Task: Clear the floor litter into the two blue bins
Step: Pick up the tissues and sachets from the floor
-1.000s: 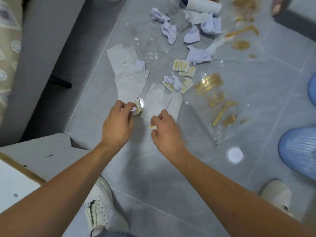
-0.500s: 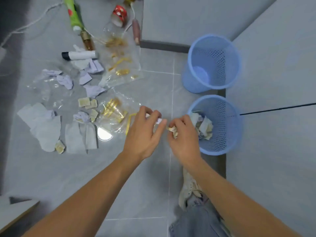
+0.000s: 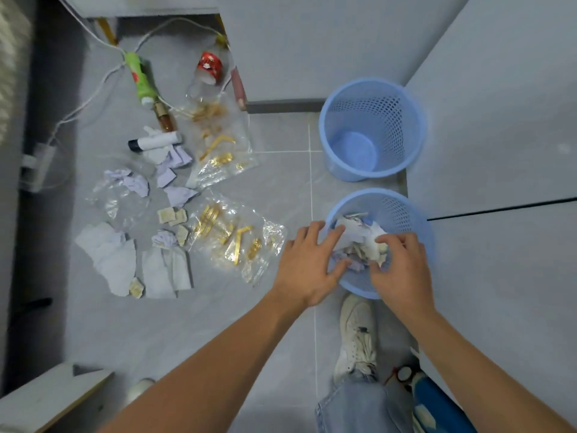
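Two blue mesh bins stand on the right of the grey tile floor. The far bin (image 3: 371, 170) is empty. The near bin (image 3: 409, 204) holds crumpled paper (image 3: 359, 235). My left hand (image 3: 307, 267) hovers at its left rim with fingers spread and nothing in it. My right hand (image 3: 402, 270) is over the bin, fingers loosely apart above the paper. Litter lies to the left: torn white paper (image 3: 107, 257), beige scraps (image 3: 171, 215), crumpled lilac paper (image 3: 134, 182) and clear bags with gold print (image 3: 231, 242).
Farther back lie a white tube (image 3: 154, 141), a green bottle (image 3: 140, 76), a red-labelled clear bottle (image 3: 207, 73) and a white cable with a power strip (image 3: 34, 167). My white shoe (image 3: 356, 335) is below the near bin. Grey walls close off the right.
Both hands carried small scraps from the litter pile to the near bin. They now sit over it with fingers spread, and the view has swung right.
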`<state>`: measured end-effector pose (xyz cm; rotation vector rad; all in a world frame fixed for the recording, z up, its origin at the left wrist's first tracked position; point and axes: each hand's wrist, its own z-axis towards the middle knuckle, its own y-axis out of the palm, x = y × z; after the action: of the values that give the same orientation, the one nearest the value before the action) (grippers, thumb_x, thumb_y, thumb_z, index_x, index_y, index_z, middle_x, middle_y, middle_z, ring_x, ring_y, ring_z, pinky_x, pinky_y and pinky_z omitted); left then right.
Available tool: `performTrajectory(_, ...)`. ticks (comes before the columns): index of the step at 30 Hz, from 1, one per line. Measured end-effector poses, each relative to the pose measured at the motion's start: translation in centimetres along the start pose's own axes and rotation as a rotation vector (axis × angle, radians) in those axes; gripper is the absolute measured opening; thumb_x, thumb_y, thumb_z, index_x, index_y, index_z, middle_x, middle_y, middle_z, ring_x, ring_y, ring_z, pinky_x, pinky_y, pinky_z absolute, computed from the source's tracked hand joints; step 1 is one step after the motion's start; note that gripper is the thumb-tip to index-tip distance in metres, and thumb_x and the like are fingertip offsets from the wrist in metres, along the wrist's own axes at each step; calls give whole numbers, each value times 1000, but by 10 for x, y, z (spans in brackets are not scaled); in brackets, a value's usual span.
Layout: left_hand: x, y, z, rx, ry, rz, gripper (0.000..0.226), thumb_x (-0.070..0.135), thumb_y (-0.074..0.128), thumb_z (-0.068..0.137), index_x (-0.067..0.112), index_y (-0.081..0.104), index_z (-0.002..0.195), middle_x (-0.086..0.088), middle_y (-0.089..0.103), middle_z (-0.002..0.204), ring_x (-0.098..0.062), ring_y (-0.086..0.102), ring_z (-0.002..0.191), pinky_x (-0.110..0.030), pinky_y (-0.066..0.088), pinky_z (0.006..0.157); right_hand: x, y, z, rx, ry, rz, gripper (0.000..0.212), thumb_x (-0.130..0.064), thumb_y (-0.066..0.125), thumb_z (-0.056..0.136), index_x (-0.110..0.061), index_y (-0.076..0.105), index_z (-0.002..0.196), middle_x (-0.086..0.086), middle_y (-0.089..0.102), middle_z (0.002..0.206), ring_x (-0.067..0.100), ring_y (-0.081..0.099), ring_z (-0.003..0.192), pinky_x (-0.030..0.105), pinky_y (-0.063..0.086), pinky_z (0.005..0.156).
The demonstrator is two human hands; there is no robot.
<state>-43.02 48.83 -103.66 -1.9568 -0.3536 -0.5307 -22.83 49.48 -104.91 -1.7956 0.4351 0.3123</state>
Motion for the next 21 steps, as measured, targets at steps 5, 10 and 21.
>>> performTrajectory(5, -78, -42, -58, 95, -179, 7, 46, 46, 45, 98, 26, 47, 139, -2, 50, 128, -25, 50, 116, -44, 49, 89, -77, 19, -12, -29, -105, 75, 36, -7, 75, 78, -16, 66, 111, 5, 53, 115, 33, 57, 103, 43, 54, 77)
performTrajectory(10, -199, -62, -127, 135, -275, 37, 40, 43, 44, 100, 25, 47, 135, 0, 51, 120, -24, 50, 108, -41, 48, 82, -177, 91, -28, -75, -183, 158, 35, -10, 73, 79, -22, 62, 111, -1, 51, 110, 28, 62, 99, 44, 54, 80)
performTrajectory(21, -464, -70, -249, 71, -495, 72, 43, 37, 55, 97, 25, 49, 137, -4, 52, 128, -26, 52, 112, -41, 52, 85, -340, 318, -89, -287, -204, 99, 41, -15, 74, 82, -22, 62, 121, -2, 50, 119, 26, 55, 110, 42, 55, 80)
